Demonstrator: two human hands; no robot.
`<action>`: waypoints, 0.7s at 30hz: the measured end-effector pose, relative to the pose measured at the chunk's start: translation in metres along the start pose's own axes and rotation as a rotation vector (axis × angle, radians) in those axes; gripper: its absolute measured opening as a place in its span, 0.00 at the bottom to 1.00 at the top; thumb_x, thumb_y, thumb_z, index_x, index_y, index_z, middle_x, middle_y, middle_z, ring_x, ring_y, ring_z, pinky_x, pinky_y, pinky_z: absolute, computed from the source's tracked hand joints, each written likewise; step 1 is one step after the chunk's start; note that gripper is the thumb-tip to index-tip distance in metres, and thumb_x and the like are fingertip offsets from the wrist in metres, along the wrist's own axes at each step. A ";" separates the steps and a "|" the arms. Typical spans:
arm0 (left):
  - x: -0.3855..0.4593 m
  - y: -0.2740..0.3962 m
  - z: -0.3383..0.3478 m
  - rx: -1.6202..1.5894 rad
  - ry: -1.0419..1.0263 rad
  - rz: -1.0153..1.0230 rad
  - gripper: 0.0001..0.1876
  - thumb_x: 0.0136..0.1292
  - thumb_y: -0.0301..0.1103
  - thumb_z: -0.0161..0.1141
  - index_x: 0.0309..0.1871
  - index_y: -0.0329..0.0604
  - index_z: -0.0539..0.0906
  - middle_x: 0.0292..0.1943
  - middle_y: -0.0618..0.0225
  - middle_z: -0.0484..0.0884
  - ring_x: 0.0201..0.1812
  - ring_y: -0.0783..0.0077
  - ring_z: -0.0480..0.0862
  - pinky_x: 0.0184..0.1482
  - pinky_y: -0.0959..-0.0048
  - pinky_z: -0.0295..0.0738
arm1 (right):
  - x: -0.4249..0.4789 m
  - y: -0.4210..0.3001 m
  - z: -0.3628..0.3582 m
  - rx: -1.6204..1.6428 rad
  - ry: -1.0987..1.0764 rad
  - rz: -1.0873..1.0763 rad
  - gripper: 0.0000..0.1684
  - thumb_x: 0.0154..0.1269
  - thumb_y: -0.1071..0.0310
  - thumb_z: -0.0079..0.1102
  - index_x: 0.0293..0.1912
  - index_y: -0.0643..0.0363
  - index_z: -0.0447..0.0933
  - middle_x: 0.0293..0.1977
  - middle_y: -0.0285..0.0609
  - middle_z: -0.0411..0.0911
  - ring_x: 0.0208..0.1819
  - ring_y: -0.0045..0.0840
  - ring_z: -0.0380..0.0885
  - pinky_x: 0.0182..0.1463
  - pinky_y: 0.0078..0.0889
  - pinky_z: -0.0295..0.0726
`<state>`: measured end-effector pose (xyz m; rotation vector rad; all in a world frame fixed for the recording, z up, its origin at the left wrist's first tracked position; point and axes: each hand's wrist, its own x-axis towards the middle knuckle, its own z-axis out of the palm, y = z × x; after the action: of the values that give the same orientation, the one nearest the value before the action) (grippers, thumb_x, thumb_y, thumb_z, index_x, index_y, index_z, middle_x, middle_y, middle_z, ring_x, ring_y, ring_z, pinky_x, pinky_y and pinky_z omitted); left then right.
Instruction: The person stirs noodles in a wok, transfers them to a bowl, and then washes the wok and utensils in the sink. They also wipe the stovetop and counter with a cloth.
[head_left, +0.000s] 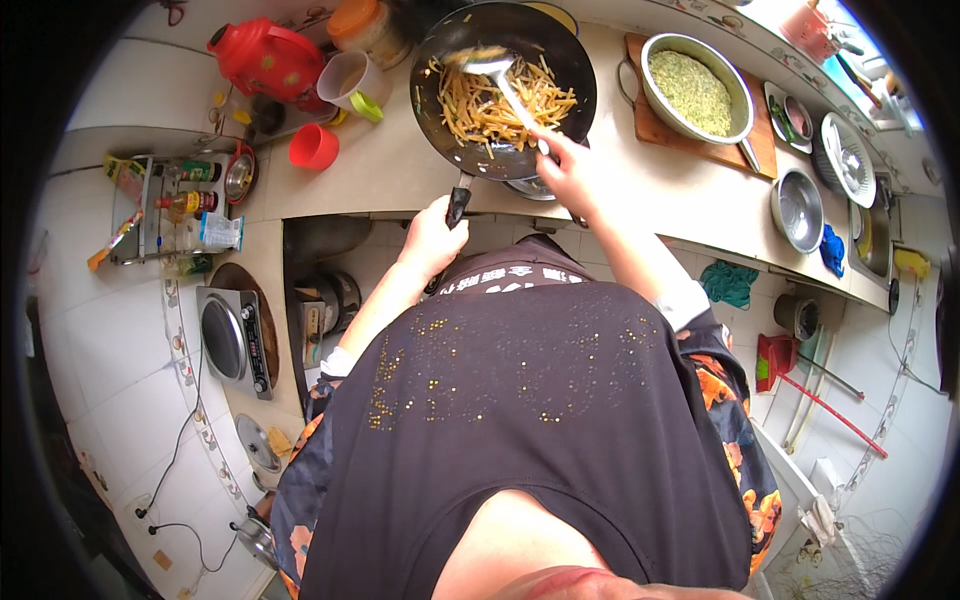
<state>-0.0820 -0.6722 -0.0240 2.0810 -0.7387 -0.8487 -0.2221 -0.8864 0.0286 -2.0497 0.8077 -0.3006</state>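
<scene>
A black wok (577, 82) stands on the cooktop at the top centre, holding browned potato-like strips (469, 112) with bits of green. My left hand (435, 238) is closed around the wok's dark handle (459, 199), below the pan. In my right hand (568, 166) is the handle of a metal spatula (517, 101). The spatula's blade lies over the strips in the upper middle of the wok and carries some of them; its edge is blurred. What heats the wok is mostly hidden beneath it.
Right of the wok, a metal basin (697, 90) of chopped greenish food sits on a wooden board (651, 124) with a knife (748, 155). An empty-looking steel bowl (798, 210) is farther right. A red cup (313, 147), a clear measuring cup (352, 79) and a red thermos (270, 60) stand left.
</scene>
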 end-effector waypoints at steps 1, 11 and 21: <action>0.001 0.002 0.001 -0.013 0.001 -0.011 0.11 0.60 0.33 0.60 0.42 0.37 0.76 0.22 0.62 0.78 0.23 0.69 0.79 0.31 0.66 0.75 | -0.010 0.002 -0.005 -0.031 -0.087 -0.021 0.24 0.66 0.66 0.56 0.62 0.48 0.77 0.37 0.52 0.84 0.33 0.36 0.83 0.41 0.33 0.80; 0.005 -0.003 -0.006 0.035 0.028 -0.014 0.12 0.60 0.33 0.60 0.44 0.37 0.77 0.28 0.59 0.79 0.31 0.65 0.79 0.39 0.65 0.75 | -0.009 0.062 -0.021 0.123 -0.075 -0.127 0.24 0.68 0.70 0.54 0.63 0.52 0.74 0.45 0.43 0.82 0.33 0.24 0.77 0.41 0.27 0.77; 0.012 0.008 -0.004 0.159 0.067 0.024 0.17 0.60 0.34 0.60 0.52 0.39 0.78 0.34 0.53 0.83 0.37 0.55 0.83 0.44 0.62 0.77 | -0.031 0.129 -0.005 0.008 -0.136 -0.128 0.26 0.66 0.66 0.54 0.63 0.46 0.75 0.30 0.44 0.80 0.29 0.27 0.76 0.40 0.30 0.77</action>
<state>-0.0731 -0.6837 -0.0191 2.2253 -0.8155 -0.7233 -0.3039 -0.9209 -0.0705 -2.0935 0.5924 -0.2317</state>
